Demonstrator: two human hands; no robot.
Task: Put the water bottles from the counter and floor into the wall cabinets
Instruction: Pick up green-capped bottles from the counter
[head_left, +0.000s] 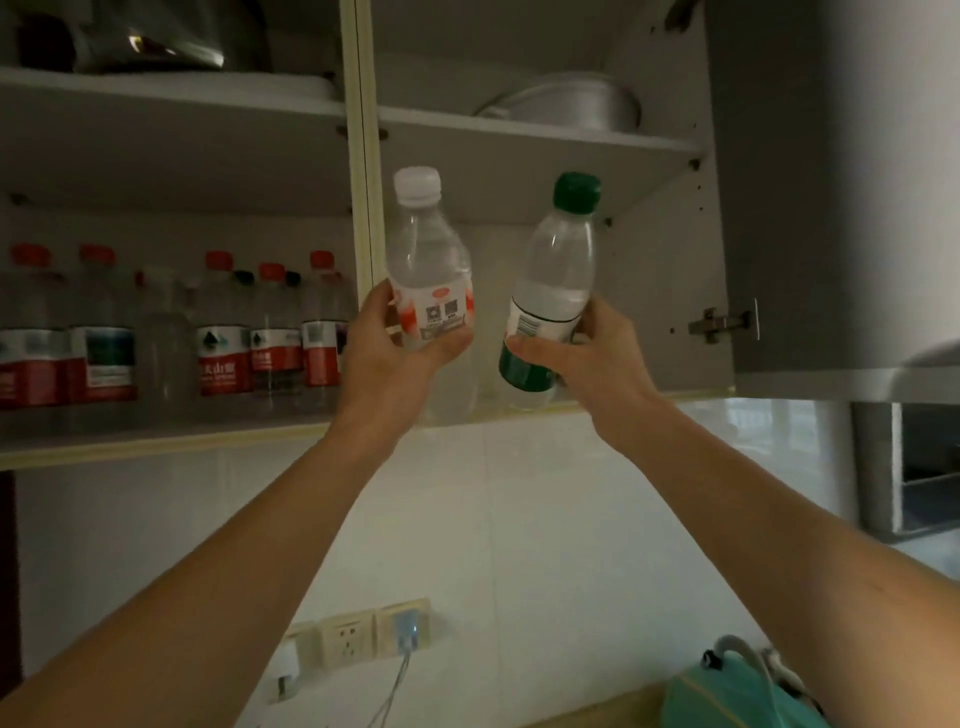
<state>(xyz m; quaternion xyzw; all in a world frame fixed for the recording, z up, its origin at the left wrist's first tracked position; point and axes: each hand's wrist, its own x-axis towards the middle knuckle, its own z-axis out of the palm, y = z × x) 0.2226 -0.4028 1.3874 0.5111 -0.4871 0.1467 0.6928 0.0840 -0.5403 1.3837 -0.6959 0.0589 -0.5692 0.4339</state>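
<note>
Both arms reach up toward the open wall cabinet (670, 291). My left hand (387, 353) grips a clear water bottle with a white cap and a red-and-white label (428, 260), held upright in front of the right compartment's lower shelf. My right hand (587, 358) grips a second bottle with a green cap and green label (556, 280), tilted slightly right, its base just over the shelf's front edge (519, 413). Several red-capped, red-labelled water bottles (223, 332) stand in a row on the left compartment's lower shelf.
A vertical cream divider (363, 208) separates the two compartments. A metal pot (571, 106) sits on the upper right shelf, dark cookware (156, 41) on the upper left. The cabinet door (779, 208) hangs open at right. Wall sockets (358, 636) and a green object (737, 696) lie below.
</note>
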